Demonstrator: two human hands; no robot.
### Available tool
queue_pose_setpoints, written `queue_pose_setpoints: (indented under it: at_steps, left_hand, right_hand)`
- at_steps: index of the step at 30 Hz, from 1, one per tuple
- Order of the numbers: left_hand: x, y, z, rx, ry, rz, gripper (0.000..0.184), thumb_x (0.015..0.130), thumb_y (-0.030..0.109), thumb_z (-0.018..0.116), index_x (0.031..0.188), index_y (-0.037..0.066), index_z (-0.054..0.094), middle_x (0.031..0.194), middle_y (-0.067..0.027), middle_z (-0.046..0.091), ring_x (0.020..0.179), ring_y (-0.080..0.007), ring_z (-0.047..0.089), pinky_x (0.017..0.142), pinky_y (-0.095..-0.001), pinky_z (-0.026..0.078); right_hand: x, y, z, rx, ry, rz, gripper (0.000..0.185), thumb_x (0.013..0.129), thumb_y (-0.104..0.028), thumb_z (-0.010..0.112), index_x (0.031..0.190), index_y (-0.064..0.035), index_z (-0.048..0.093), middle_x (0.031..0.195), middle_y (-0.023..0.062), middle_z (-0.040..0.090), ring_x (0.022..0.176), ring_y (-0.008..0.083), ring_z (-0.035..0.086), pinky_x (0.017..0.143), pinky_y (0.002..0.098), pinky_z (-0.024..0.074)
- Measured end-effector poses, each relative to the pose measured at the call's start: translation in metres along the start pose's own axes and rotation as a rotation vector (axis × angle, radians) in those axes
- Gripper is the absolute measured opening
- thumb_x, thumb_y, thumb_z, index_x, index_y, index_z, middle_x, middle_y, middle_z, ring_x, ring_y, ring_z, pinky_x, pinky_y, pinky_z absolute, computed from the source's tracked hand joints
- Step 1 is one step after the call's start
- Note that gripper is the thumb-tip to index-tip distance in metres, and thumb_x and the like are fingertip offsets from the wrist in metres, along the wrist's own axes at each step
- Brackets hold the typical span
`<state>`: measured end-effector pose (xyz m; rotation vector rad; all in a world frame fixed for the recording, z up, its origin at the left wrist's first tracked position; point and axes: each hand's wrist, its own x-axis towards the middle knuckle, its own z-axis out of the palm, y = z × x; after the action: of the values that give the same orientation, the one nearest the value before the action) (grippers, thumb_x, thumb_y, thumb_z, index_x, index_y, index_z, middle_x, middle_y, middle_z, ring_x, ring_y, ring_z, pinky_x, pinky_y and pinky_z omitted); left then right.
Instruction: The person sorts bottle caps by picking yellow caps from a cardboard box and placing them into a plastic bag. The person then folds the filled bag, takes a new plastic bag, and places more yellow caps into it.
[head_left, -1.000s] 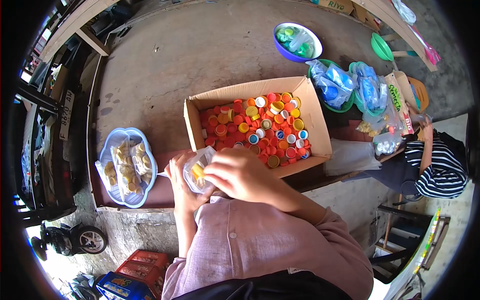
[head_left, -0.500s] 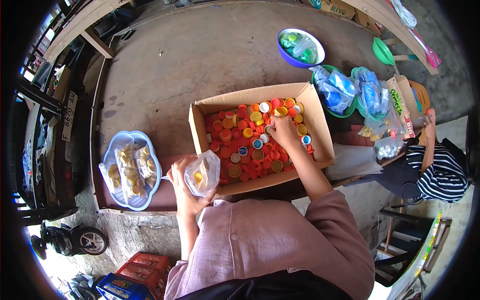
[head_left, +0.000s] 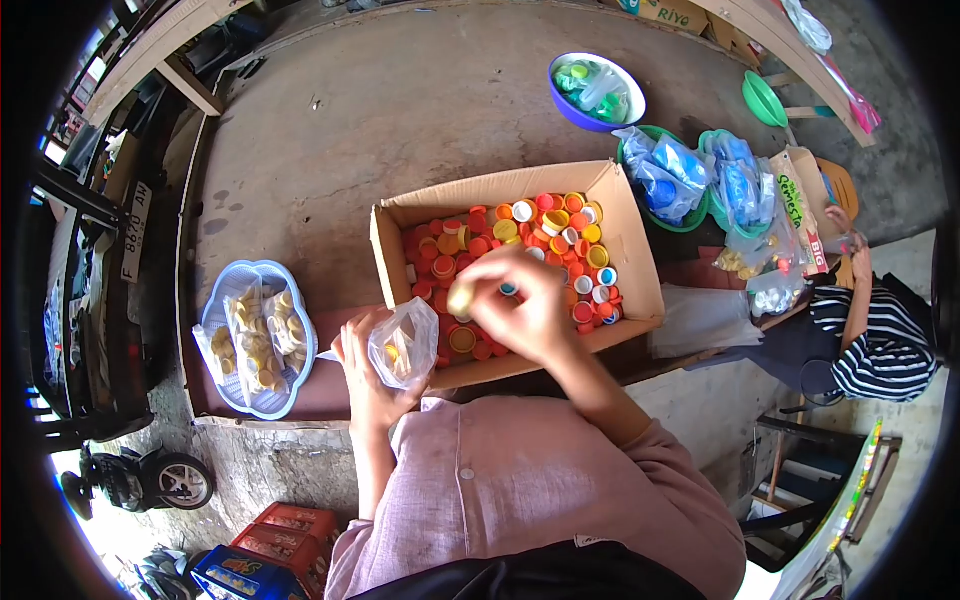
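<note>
My left hand [head_left: 368, 365] is closed around a clear plastic bag [head_left: 405, 345], its mouth open upward. A few yellowish caps show inside the bag. Above the near part of a cardboard box [head_left: 500, 187], my right hand [head_left: 522, 300] pinches a pale yellow bottle cap [head_left: 461, 299], blurred a little by motion. The box holds a heap of loose bottle caps [head_left: 575, 230], mostly red and orange, with some yellow, white and blue. My right hand and forearm hide part of the heap.
A light blue basket [head_left: 312, 340] with bagged yellowish caps stands left. At back right are a purple bowl [head_left: 617, 128] and green baskets [head_left: 668, 226] holding bags of caps. A co-worker in a striped top [head_left: 880, 350] sits right, near a flat plastic bag [head_left: 700, 325].
My right hand has come up out of the cap heap and moved left toward the bag, a pale yellow cap in its fingers. My left hand with the bag stays nearly still.
</note>
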<state>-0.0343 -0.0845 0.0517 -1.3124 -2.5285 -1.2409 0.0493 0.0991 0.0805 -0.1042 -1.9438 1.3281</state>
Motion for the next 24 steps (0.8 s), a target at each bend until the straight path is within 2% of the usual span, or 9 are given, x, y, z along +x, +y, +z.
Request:
queue_pose_setpoints:
  at_steps: [2,4,6,12,14,16,18,22,24]
  left_hand:
    - [0.000,0.000,0.001,-0.001,-0.004,0.021,0.073,0.053,0.032,0.072,0.114,0.006,0.042,0.107,-0.0117,0.048,0.100,-0.0290,0.045,0.089,-0.0418,0.028]
    - [-0.002,-0.002,0.000,-0.003,0.006,0.049,0.074,0.053,0.035,0.071,0.114,0.006,0.042,0.108,-0.0122,0.048,0.100,-0.0298,0.045,0.089,-0.0431,0.028]
    - [-0.005,-0.004,-0.001,0.000,0.034,0.042,0.075,0.052,0.037,0.071,0.114,0.005,0.041,0.108,-0.0125,0.049,0.101,-0.0301,0.045,0.090,-0.0436,0.028]
    - [-0.004,-0.005,-0.002,0.001,0.072,-0.019,0.071,0.054,0.032,0.074,0.112,0.006,0.043,0.107,-0.0107,0.050,0.101,-0.0284,0.046,0.089,-0.0426,0.028]
    - [-0.003,-0.004,-0.002,0.004,0.070,-0.028,0.070,0.054,0.031,0.074,0.111,0.006,0.043,0.107,-0.0105,0.050,0.101,-0.0282,0.046,0.089,-0.0423,0.028]
    - [-0.002,-0.003,-0.002,-0.017,0.076,-0.005,0.070,0.054,0.031,0.074,0.111,0.006,0.044,0.106,-0.0106,0.050,0.100,-0.0284,0.046,0.088,-0.0417,0.028]
    - [-0.002,-0.003,-0.002,-0.011,0.072,0.001,0.070,0.053,0.032,0.074,0.111,0.006,0.044,0.106,-0.0106,0.050,0.100,-0.0283,0.046,0.088,-0.0415,0.028]
    - [-0.002,-0.003,-0.002,0.001,0.071,-0.003,0.071,0.053,0.032,0.074,0.111,0.006,0.044,0.106,-0.0108,0.050,0.101,-0.0282,0.046,0.089,-0.0413,0.028]
    - [-0.002,-0.002,-0.002,0.002,0.068,-0.015,0.070,0.053,0.032,0.074,0.111,0.006,0.044,0.107,-0.0107,0.050,0.101,-0.0282,0.046,0.089,-0.0413,0.028]
  right_hand:
    - [-0.004,-0.022,0.024,-0.155,-0.217,-0.073,0.022,0.070,0.002,0.061,0.091,-0.0044,0.060,0.078,0.0070,0.061,0.067,0.0165,0.061,0.059,0.0254,0.0498]
    - [-0.010,-0.018,0.046,-0.384,-0.317,-0.224,0.025,0.070,-0.003,0.064,0.095,-0.0059,0.058,0.079,0.0066,0.060,0.065,0.0193,0.060,0.059,0.0280,0.0504]
    - [-0.010,-0.019,0.049,-0.399,-0.302,-0.245,0.026,0.071,-0.007,0.064,0.097,-0.0074,0.057,0.080,0.0055,0.059,0.065,0.0194,0.059,0.058,0.0297,0.0505]
    - [-0.002,0.011,0.000,-0.305,-0.229,-0.013,0.014,0.072,-0.005,0.064,0.085,-0.0037,0.059,0.078,0.0072,0.060,0.065,0.0207,0.060,0.058,0.0296,0.0494]
    - [-0.008,0.044,-0.027,-0.410,-0.134,0.223,0.014,0.071,-0.007,0.065,0.084,-0.0043,0.060,0.079,0.0092,0.061,0.066,0.0204,0.061,0.059,0.0299,0.0491]
    - [-0.013,0.093,-0.063,-0.620,-0.081,0.331,0.017,0.071,-0.011,0.065,0.085,-0.0048,0.059,0.080,0.0114,0.060,0.072,0.0269,0.060,0.061,0.0353,0.0486]
    - [-0.019,0.130,-0.088,-0.883,-0.050,0.443,0.017,0.072,-0.013,0.064,0.087,-0.0048,0.061,0.080,0.0135,0.061,0.076,0.0286,0.060,0.063,0.0378,0.0483]
    - [-0.021,0.156,-0.098,-1.008,-0.123,0.561,0.016,0.074,-0.015,0.063,0.086,-0.0045,0.062,0.079,0.0140,0.061,0.076,0.0296,0.060,0.064,0.0395,0.0479]
    - [-0.023,0.157,-0.096,-0.913,-0.035,0.552,0.017,0.075,-0.016,0.062,0.086,-0.0034,0.062,0.080,0.0147,0.061,0.075,0.0302,0.060,0.064,0.0403,0.0476]
